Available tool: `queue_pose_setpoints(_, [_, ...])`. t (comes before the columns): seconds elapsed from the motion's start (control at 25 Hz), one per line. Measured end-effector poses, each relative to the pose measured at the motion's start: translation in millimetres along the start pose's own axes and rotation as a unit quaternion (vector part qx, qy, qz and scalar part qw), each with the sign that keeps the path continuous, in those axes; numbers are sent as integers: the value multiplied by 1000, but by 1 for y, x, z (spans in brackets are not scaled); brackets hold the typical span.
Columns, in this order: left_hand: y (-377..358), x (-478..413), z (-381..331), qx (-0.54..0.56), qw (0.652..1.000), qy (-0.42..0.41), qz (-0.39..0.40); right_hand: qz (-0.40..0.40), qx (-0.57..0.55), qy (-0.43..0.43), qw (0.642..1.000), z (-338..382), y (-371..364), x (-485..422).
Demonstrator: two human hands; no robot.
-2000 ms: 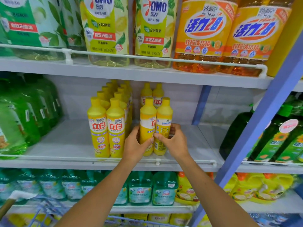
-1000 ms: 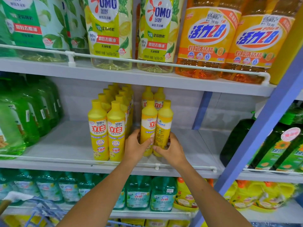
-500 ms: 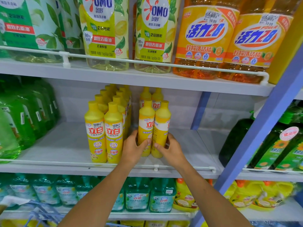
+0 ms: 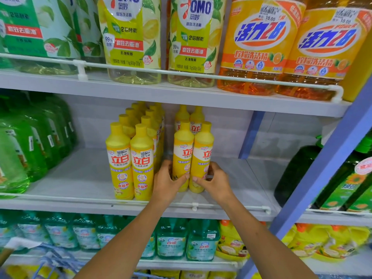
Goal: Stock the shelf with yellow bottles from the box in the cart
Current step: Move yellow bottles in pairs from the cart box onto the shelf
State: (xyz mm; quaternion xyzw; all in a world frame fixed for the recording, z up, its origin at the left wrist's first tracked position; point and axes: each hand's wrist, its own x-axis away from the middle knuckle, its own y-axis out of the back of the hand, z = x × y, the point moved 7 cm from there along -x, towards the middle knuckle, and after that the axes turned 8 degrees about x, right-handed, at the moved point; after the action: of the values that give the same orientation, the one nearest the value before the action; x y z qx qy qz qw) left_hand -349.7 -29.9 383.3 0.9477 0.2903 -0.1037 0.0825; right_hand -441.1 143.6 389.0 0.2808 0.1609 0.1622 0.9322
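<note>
- Two tall yellow plastic bottles point(image 4: 183, 150), red-lettered white labels, stand upright and touching on the white middle shelf point(image 4: 80, 178), gripped low by the left hand point(image 4: 166, 183) and right hand point(image 4: 216, 183).
- Matching bottle rows point(image 4: 130, 158) stand just left.

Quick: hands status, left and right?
The left hand grips the left bottle of the near pair.
The right hand grips the right bottle.

The single head-worn view faces a store shelf point(image 4: 80, 178) squarely and tilts a little downward — near enough that both arms point(image 4: 128, 244) reach it from the bottom edge. The wide lens takes in the upper shelf point(image 4: 161, 93) and the lower shelf point(image 4: 181, 264) too.
</note>
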Motion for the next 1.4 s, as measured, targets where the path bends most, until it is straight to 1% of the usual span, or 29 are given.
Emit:
queue_pose_setpoints(0.08, [0, -2, 1, -7, 1000, -3, 1, -46, 12, -10, 999, 2, 0, 1])
queue_pose_setpoints(0.16, [-1, -6, 0, -17, 1000, -2, 5, -69, 8, -14, 997, 4, -2, 1])
queue_pose_setpoints(0.28, [-1, -6, 0, -45, 999, -7, -1, -52, 38, -10, 998, 3, -4, 3])
queue_pose_setpoints(0.44, [-1, -6, 6, -72, 997, -19, -7, -31, 72, -24, 997, -3, -5, 0])
queue_pose_setpoints(0.6, [-5, -11, 1, -85, 996, -12, 9, -51, 89, -33, 994, -1, -5, -3])
queue_pose_setpoints(0.88, [-4, -13, 1, -84, 996, -2, -14, -84, 98, -48, 990, -2, -8, -4])
queue_pose_setpoints(1.08, [-6, -13, -4, -111, 994, -1, -1, -72, 92, -44, 992, 1, -6, -3])
queue_pose_setpoints(1.2, [-7, -12, -5, -130, 991, 7, 11, -21, 75, -33, 996, 1, 0, -5])
queue_pose_setpoints(1.28, [-6, -13, -1, -122, 992, 9, 13, 5, 85, -17, 996, 0, 3, -7])
queue_pose_setpoints(1.32, [-6, -13, 0, -111, 994, 11, 8, 6, 93, -16, 996, 0, 3, -8])
queue_pose_setpoints(1.4, [-5, -12, 4, -89, 996, 21, -19, -20, 104, -23, 994, -1, 2, -8])
